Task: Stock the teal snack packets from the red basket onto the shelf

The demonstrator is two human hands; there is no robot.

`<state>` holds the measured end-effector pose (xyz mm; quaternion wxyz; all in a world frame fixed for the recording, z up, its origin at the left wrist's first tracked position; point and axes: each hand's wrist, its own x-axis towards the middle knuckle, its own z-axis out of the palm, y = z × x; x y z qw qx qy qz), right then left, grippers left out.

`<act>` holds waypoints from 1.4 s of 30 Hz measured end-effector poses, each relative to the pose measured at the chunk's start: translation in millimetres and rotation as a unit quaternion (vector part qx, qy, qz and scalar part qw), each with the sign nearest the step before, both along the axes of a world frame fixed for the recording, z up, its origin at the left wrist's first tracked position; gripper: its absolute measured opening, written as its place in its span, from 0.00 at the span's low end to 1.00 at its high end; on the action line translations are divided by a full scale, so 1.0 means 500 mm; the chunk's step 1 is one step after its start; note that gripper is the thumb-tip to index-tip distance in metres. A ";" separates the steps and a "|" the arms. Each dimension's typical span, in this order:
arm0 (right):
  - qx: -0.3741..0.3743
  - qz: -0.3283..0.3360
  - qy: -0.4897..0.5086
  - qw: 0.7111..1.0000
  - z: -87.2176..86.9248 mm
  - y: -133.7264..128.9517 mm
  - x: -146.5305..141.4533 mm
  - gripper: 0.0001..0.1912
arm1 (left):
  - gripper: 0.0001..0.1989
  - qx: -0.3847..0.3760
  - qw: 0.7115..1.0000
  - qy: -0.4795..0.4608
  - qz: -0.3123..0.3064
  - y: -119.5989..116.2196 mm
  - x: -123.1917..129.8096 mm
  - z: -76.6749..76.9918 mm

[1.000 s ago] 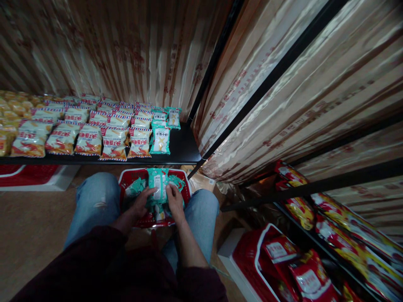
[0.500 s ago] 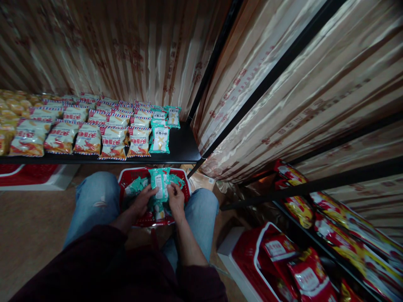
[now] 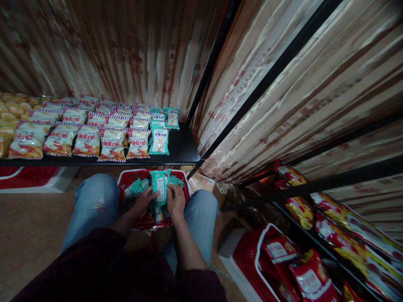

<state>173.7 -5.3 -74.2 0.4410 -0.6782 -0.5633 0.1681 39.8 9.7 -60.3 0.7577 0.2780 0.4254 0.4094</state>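
Between my knees stands a red basket [image 3: 123, 178] with several teal snack bags in it. Above its contents, one teal bag [image 3: 160, 188] is held upright, a white label panel facing me. My left hand [image 3: 145, 201] grips the bag's left edge. On the right edge, the fingers of my right hand [image 3: 176, 202] are closed. Other teal bags [image 3: 160, 140] stand at the right end of the black shelf [image 3: 184, 147], beside rows of white, red and orange snack bags [image 3: 113, 144].
Yellow packs [image 3: 14, 107] fill the shelf's far left. Another red basket [image 3: 40, 176] sits under it. At lower right are a red basket [image 3: 248, 251] of red bags and a rack of red-yellow bags [image 3: 340, 235]. Black posts [image 3: 267, 79] slant before a curtain.
My hands still hold the teal bag in nearly the same place. The view has shifted very slightly, and the right fingers have moved a little along the bag's edge.
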 end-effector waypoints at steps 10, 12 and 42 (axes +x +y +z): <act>-0.025 -0.020 0.059 0.998 0.006 -0.006 0.002 0.18 | 0.32 -0.019 0.999 -0.042 -0.004 -0.003 -0.004 0.015; -0.045 -0.014 0.086 0.995 0.015 -0.009 0.002 0.19 | 0.32 -0.017 0.999 -0.031 -0.004 -0.003 -0.007 0.015; -0.134 0.020 0.415 0.900 0.003 -0.007 0.010 0.25 | 0.27 0.072 0.984 0.150 0.067 0.011 -0.010 -0.018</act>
